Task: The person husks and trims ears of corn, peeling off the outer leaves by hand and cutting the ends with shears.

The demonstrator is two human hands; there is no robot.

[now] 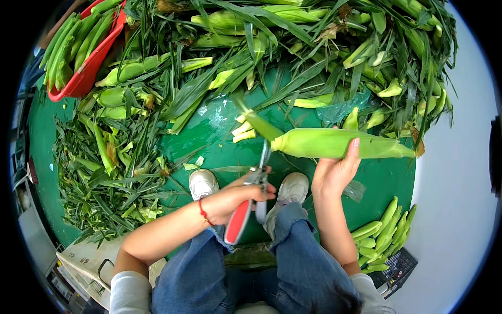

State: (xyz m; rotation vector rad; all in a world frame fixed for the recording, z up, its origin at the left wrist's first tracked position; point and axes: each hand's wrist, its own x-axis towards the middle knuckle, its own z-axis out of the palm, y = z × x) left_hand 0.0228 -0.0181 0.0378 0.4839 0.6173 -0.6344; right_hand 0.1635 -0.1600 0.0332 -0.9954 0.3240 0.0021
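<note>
My right hand [335,172] grips a large green ear of corn in its husk [321,143] around the middle, with the tip pointing right. In my left hand [239,196] is a pair of pruning shears [237,223] with red and grey handles. The blades point up, right by the pale stalk end of the ear. A blurred piece of green leaf [262,123] slants up and left from that end; whether it is still attached, I cannot tell. Several pale cut stalk stubs [244,136] lie on the green floor [219,147] just beyond the shears.
Unshucked corn and long leaves [274,35] form a heap across the far side. Leaf trimmings [110,184] are piled at the left. A red basket [88,74] holds ears at the upper left. Trimmed ears [380,235] fill a black crate [398,271] at the lower right, near a white wall [451,204].
</note>
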